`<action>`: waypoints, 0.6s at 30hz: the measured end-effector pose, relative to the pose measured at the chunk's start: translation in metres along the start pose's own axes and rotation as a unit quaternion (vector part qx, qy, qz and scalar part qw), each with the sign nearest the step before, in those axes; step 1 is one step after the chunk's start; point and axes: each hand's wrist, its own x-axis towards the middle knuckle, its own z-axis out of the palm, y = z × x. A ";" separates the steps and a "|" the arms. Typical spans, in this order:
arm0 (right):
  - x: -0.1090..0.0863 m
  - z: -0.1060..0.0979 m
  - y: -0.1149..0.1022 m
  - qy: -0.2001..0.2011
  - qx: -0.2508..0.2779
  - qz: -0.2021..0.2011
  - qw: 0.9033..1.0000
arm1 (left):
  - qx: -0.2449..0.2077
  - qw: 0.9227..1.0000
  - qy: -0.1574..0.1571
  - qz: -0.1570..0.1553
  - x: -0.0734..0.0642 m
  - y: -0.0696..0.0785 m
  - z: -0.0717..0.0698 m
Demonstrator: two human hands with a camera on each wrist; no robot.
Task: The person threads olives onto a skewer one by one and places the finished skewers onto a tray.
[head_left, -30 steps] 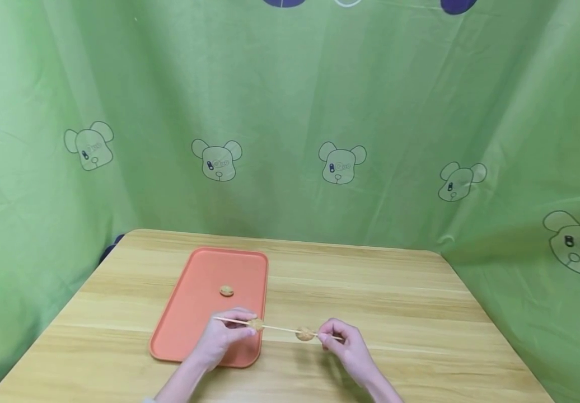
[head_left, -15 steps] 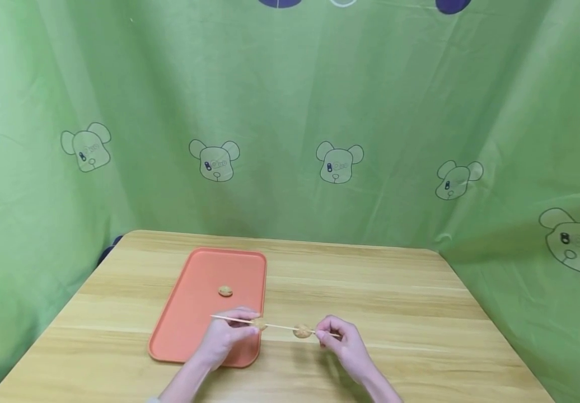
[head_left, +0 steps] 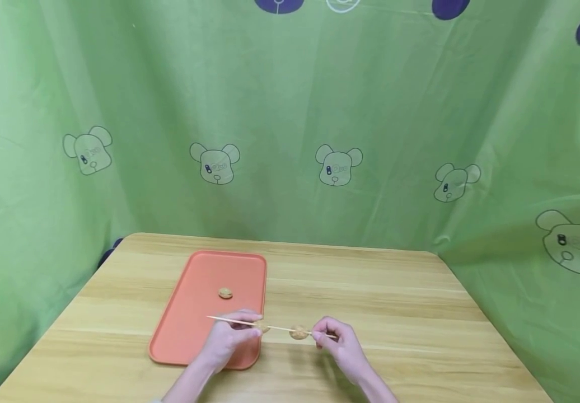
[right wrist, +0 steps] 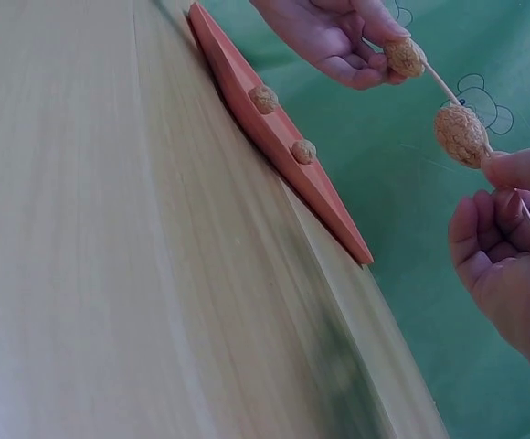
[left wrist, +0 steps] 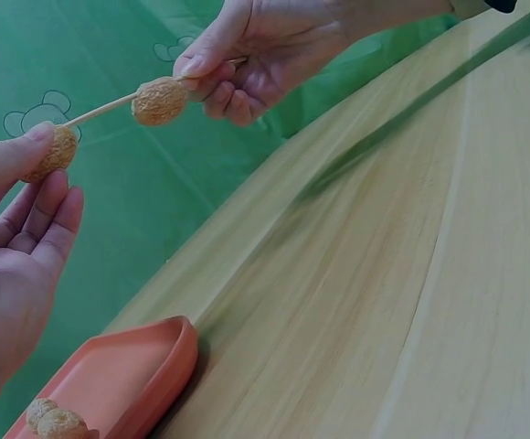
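Observation:
A thin wooden skewer (head_left: 280,328) runs level between the two hands, above the table. My left hand (head_left: 223,338) pinches a tan, wrinkled ball of food (left wrist: 53,154) between thumb and fingers; the skewer passes through it, its pointed end sticking out past the hand. A second wrinkled ball (head_left: 298,332) is threaded nearer my right hand (head_left: 341,346), which pinches the skewer just behind it. The right wrist view shows two more balls lying on the orange tray (right wrist: 247,87): one ball (right wrist: 264,99) and another (right wrist: 303,151). From the head, only one (head_left: 225,293) is visible.
The orange tray lies at the left of the wooden table (head_left: 370,302), partly under my left hand. A green curtain (head_left: 280,89) with bear-head prints hangs around the table's back and sides.
My right hand has moved slightly left with the skewer and its ball, closer to the left hand. More of the skewer's pointed end sticks out left of the pinched ball.

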 end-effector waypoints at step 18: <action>-0.001 0.002 -0.001 0.000 0.003 0.019 1.000 | 0.010 1.000 0.003 -0.013 0.001 -0.002 0.012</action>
